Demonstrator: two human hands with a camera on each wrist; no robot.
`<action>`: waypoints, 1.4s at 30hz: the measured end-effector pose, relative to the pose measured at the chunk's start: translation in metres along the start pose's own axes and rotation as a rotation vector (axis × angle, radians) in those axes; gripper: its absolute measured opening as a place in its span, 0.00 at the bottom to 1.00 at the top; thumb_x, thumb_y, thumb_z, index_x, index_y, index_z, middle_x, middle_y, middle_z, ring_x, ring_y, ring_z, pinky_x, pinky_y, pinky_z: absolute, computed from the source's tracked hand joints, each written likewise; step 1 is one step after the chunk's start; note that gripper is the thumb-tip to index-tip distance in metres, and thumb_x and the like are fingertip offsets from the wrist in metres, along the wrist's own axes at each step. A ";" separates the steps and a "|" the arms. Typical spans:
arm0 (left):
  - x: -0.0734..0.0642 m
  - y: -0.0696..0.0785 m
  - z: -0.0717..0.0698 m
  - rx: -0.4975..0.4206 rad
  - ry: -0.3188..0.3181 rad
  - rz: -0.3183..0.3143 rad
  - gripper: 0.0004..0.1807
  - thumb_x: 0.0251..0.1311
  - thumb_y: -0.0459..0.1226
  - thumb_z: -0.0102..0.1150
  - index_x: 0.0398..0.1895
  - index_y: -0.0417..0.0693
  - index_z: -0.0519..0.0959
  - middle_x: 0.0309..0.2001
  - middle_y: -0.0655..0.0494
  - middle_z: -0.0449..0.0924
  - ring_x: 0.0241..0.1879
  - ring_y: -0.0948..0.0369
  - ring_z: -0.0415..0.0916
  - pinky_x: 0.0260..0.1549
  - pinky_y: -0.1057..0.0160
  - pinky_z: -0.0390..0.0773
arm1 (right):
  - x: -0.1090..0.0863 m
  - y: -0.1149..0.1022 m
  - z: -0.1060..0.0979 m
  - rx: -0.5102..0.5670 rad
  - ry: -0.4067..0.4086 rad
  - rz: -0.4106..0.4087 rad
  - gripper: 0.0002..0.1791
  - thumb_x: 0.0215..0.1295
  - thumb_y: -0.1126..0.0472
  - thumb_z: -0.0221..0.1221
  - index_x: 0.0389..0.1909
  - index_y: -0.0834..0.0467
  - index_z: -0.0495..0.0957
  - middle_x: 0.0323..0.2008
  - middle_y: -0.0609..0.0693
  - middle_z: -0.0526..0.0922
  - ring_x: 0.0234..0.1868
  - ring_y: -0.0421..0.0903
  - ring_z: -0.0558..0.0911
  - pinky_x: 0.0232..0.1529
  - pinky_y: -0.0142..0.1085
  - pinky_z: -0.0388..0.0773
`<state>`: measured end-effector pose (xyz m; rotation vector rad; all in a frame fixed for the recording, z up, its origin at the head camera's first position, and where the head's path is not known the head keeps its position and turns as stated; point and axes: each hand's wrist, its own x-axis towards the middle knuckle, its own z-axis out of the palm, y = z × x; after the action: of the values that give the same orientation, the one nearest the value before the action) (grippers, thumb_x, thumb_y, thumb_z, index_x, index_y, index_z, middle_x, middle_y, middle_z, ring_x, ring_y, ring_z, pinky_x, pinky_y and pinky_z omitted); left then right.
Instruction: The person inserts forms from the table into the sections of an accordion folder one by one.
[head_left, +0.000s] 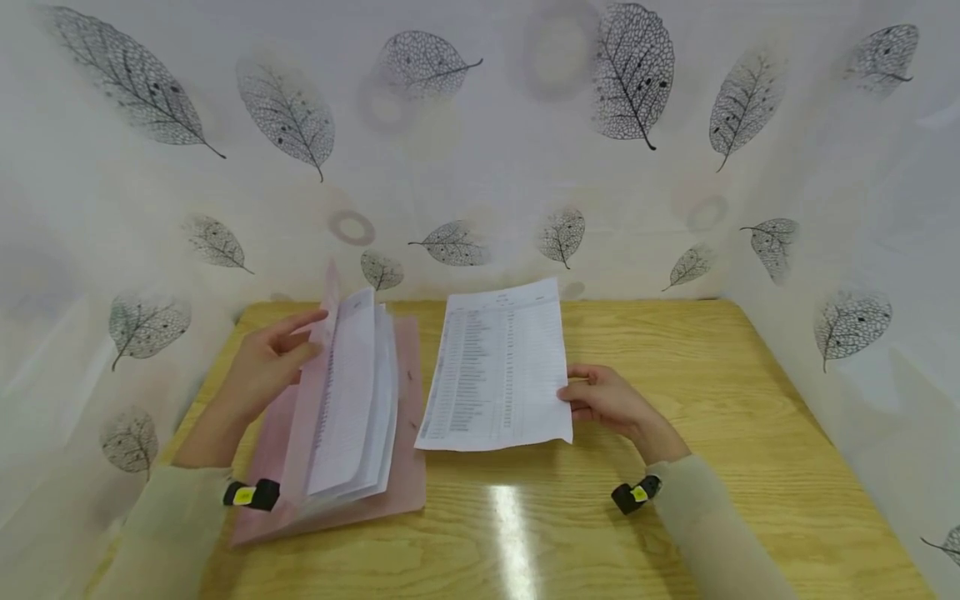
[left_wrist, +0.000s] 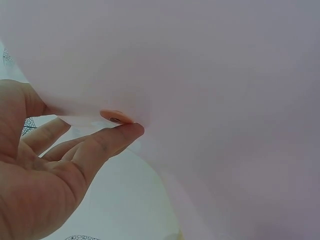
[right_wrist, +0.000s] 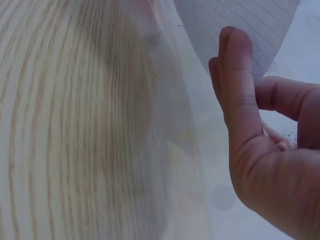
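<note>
My left hand [head_left: 262, 367] pinches the raised front flap of a pink translucent document folder [head_left: 411, 467]. Up close in the left wrist view, an orange round fastener [left_wrist: 116, 116] sits on the flap beside the fingertips. Several white papers [head_left: 352, 392] stand fanned within the folder, leaning to the right. Between thumb and fingers, my right hand [head_left: 611, 400] holds a printed sheet [head_left: 498, 367] by its right edge, to the right of the folder. The sheet carries a table of small text, and its lower edge curves slightly. In the right wrist view, the fingers lie behind the sheet's corner [right_wrist: 240, 30].
The wooden table [head_left: 675, 350] stretches under everything, with a bright reflection near its front. White cloth with a grey leaf print [head_left: 465, 167] hangs behind the table and along both sides. Each wrist wears a small black camera [head_left: 633, 494].
</note>
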<state>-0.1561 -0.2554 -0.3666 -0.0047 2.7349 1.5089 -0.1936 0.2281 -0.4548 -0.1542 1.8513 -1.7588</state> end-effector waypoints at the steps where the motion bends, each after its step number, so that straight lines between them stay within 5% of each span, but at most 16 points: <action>1: 0.000 -0.001 0.000 0.002 -0.003 -0.004 0.29 0.78 0.41 0.52 0.81 0.56 0.67 0.78 0.38 0.66 0.71 0.39 0.72 0.38 0.69 0.81 | 0.000 0.000 0.001 0.003 -0.005 0.000 0.29 0.74 0.70 0.55 0.72 0.78 0.62 0.41 0.49 0.91 0.40 0.42 0.90 0.39 0.32 0.86; 27: 0.000 -0.001 0.000 0.002 0.002 0.007 0.29 0.78 0.41 0.53 0.80 0.55 0.68 0.76 0.37 0.69 0.70 0.40 0.73 0.37 0.68 0.80 | 0.015 -0.012 0.033 -0.067 -0.097 -0.028 0.26 0.74 0.69 0.55 0.68 0.77 0.68 0.45 0.57 0.90 0.41 0.46 0.90 0.40 0.37 0.87; 42: 0.000 -0.002 0.001 0.008 0.012 0.011 0.28 0.77 0.41 0.53 0.79 0.55 0.69 0.75 0.38 0.71 0.68 0.42 0.75 0.36 0.68 0.80 | 0.012 -0.011 0.028 -0.169 -0.052 -0.012 0.22 0.72 0.69 0.57 0.63 0.75 0.72 0.46 0.64 0.90 0.38 0.47 0.90 0.40 0.42 0.88</action>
<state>-0.1563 -0.2558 -0.3685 0.0022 2.7548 1.5051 -0.1937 0.1963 -0.4471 -0.2737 1.9641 -1.5897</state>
